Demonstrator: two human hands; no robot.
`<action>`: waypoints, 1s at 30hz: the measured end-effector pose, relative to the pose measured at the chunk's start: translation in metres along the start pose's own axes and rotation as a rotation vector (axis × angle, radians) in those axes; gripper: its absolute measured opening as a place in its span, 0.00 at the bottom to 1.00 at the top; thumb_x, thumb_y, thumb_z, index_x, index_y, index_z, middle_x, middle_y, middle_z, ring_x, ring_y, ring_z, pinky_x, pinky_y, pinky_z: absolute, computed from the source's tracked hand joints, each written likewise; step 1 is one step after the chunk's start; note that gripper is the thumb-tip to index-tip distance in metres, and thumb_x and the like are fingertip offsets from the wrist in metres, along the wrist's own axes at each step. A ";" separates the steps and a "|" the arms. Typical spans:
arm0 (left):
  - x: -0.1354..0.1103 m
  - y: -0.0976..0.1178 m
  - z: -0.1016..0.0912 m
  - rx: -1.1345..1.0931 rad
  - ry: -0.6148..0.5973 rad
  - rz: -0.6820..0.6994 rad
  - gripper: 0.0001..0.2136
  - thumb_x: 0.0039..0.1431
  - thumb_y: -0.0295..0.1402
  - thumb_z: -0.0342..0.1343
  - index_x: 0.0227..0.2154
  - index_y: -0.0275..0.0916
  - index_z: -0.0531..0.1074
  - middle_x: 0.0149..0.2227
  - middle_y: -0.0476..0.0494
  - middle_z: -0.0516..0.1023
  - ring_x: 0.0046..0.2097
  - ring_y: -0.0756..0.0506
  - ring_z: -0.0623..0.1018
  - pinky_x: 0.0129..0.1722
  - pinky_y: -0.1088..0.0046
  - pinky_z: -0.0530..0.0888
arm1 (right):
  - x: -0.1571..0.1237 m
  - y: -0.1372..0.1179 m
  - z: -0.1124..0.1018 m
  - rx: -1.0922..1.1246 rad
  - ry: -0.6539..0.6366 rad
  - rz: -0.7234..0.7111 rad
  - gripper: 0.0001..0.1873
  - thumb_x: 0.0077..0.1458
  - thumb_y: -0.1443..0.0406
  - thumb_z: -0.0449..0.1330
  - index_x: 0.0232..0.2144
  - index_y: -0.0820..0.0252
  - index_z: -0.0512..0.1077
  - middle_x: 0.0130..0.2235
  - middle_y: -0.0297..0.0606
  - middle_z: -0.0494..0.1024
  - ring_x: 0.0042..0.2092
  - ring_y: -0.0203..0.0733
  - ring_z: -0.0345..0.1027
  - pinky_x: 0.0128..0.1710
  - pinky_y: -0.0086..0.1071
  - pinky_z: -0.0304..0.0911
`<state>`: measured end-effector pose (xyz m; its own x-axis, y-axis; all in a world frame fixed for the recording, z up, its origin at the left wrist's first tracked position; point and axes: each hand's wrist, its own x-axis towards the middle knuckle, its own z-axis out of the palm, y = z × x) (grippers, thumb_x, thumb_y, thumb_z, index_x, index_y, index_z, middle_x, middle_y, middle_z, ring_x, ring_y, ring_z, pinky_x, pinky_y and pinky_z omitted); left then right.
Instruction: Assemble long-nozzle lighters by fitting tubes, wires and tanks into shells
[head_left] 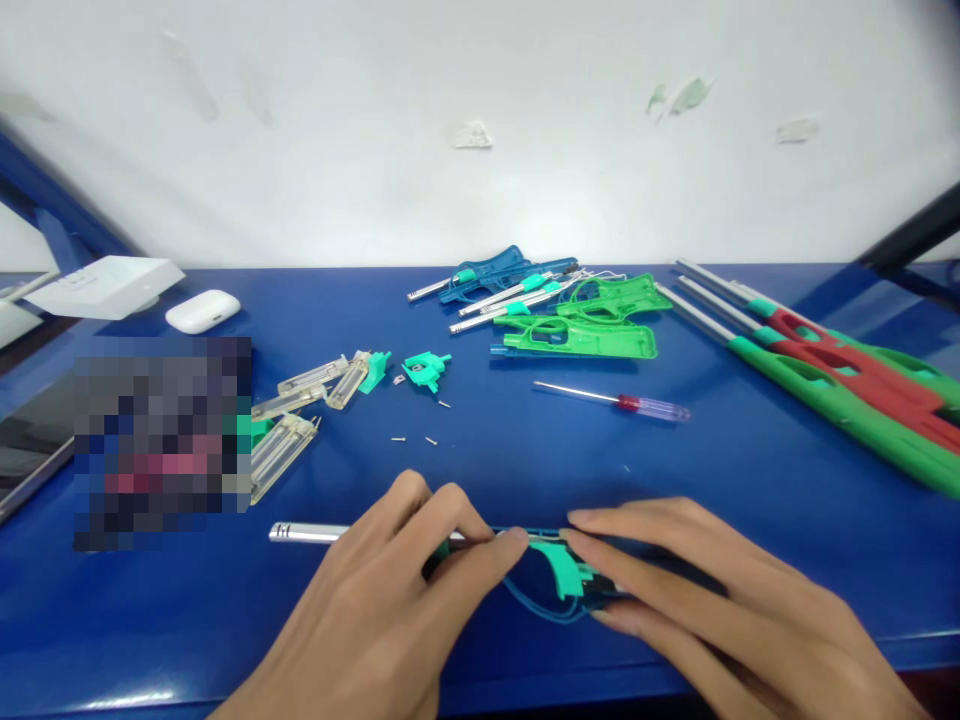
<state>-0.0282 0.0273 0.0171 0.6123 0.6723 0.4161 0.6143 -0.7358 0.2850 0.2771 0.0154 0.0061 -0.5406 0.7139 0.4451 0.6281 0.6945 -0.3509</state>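
A long-necked gas lighter (307,532) lies across the near part of the table, its silver tube pointing left. Its blue casing half is open, and a turquoise trigger (564,568) shows inside the guard loop. My left hand (405,590) pinches the lighter where the tube meets the casing, thumb and fingertips together over it. From the right, my right hand (720,590) grips the handle end, its fingertips on the casing's upper and lower edges. The handle's far end is hidden beneath that hand.
Beyond the hands lie several small screws (430,441), a screwdriver (611,399), clear fuel tanks (285,450) and turquoise parts (427,371). Blue and green casing halves (607,338) sit at the back, assembled lighters (832,400) at right. A white earbud case (203,312) stands left.
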 end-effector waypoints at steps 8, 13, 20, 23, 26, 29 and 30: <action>-0.017 -0.002 0.005 -0.044 0.035 -0.035 0.32 0.74 0.11 0.46 0.69 0.48 0.75 0.54 0.47 0.83 0.56 0.45 0.77 0.56 0.70 0.80 | -0.009 0.006 0.004 0.003 0.103 -0.032 0.21 0.83 0.64 0.59 0.70 0.40 0.78 0.63 0.29 0.89 0.62 0.38 0.86 0.68 0.29 0.75; -0.027 -0.006 0.020 -0.010 0.093 -0.043 0.32 0.71 0.15 0.51 0.71 0.49 0.75 0.54 0.45 0.84 0.52 0.41 0.79 0.65 0.55 0.82 | 0.002 0.004 0.003 -0.172 0.125 -0.115 0.16 0.82 0.56 0.62 0.62 0.50 0.83 0.58 0.30 0.92 0.56 0.38 0.88 0.66 0.24 0.74; -0.005 -0.010 0.016 0.086 0.101 -0.036 0.22 0.74 0.37 0.66 0.67 0.52 0.81 0.53 0.40 0.85 0.51 0.39 0.80 0.52 0.61 0.88 | 0.001 0.017 -0.015 -0.136 0.127 0.192 0.20 0.82 0.52 0.57 0.69 0.36 0.77 0.67 0.29 0.86 0.65 0.41 0.84 0.62 0.32 0.81; 0.002 -0.010 0.014 0.093 0.090 -0.029 0.21 0.74 0.36 0.65 0.67 0.52 0.81 0.51 0.40 0.85 0.50 0.39 0.81 0.53 0.61 0.87 | 0.015 0.035 -0.023 -0.297 0.162 0.215 0.22 0.82 0.51 0.59 0.71 0.39 0.77 0.70 0.38 0.83 0.69 0.56 0.80 0.66 0.55 0.81; -0.003 -0.010 0.017 0.076 0.089 -0.033 0.20 0.77 0.31 0.60 0.67 0.51 0.80 0.49 0.41 0.85 0.50 0.40 0.82 0.55 0.62 0.87 | 0.027 0.053 -0.021 -0.342 0.134 0.184 0.25 0.83 0.52 0.58 0.73 0.48 0.76 0.72 0.46 0.82 0.72 0.63 0.76 0.69 0.65 0.76; -0.013 -0.010 0.019 0.046 0.132 -0.019 0.26 0.79 0.20 0.47 0.67 0.49 0.79 0.49 0.45 0.85 0.50 0.44 0.82 0.61 0.65 0.82 | 0.028 0.062 -0.015 -0.306 0.088 0.161 0.23 0.83 0.53 0.58 0.71 0.49 0.79 0.67 0.44 0.86 0.67 0.59 0.81 0.65 0.59 0.79; -0.017 -0.009 0.019 0.043 0.136 -0.021 0.27 0.79 0.17 0.44 0.67 0.48 0.78 0.50 0.46 0.85 0.52 0.45 0.81 0.64 0.67 0.80 | 0.027 0.062 -0.014 -0.293 0.081 0.153 0.21 0.83 0.55 0.58 0.69 0.49 0.80 0.65 0.42 0.87 0.64 0.56 0.83 0.63 0.55 0.81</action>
<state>-0.0349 0.0246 -0.0088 0.5280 0.6681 0.5243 0.6489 -0.7156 0.2585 0.3093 0.0771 0.0080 -0.3892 0.7900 0.4738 0.8387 0.5165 -0.1724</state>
